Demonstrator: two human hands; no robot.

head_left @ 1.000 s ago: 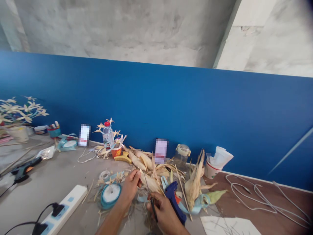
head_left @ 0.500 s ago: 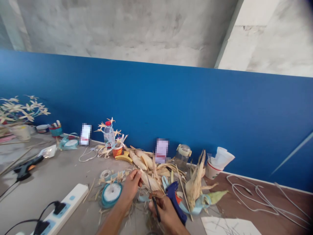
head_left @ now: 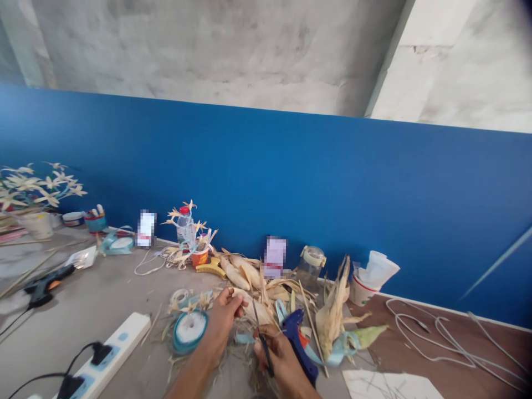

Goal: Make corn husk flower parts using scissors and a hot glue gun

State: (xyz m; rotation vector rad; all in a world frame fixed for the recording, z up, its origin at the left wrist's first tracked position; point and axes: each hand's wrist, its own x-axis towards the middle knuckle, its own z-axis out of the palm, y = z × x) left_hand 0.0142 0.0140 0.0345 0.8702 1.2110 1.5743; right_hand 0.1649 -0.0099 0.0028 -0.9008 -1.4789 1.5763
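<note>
My left hand (head_left: 224, 316) is pinched at the end of a pale dried corn husk (head_left: 248, 311), just above the tabletop. Lower and to the right, my right hand (head_left: 285, 357) grips a pair of dark scissors (head_left: 266, 354), their blades pointing up and away beside the husk. A blue glue gun (head_left: 300, 349) lies against the right side of my right hand. Close to my left wrist is a spool of teal ribbon (head_left: 190, 331). More husks (head_left: 236, 270) are heaped behind my hands.
A white power strip (head_left: 120, 343) with black plugs lies at the left. Husk flowers stand around a bottle (head_left: 184, 227) at the back. A husk bundle (head_left: 332, 321), a paper cup (head_left: 362, 288) and white cables (head_left: 440, 332) are to the right. A blue partition (head_left: 266, 166) borders the table.
My left fingers have shifted slightly, with the thumb moving a little to the right along the husk. My right hand and the scissors have hardly moved.
</note>
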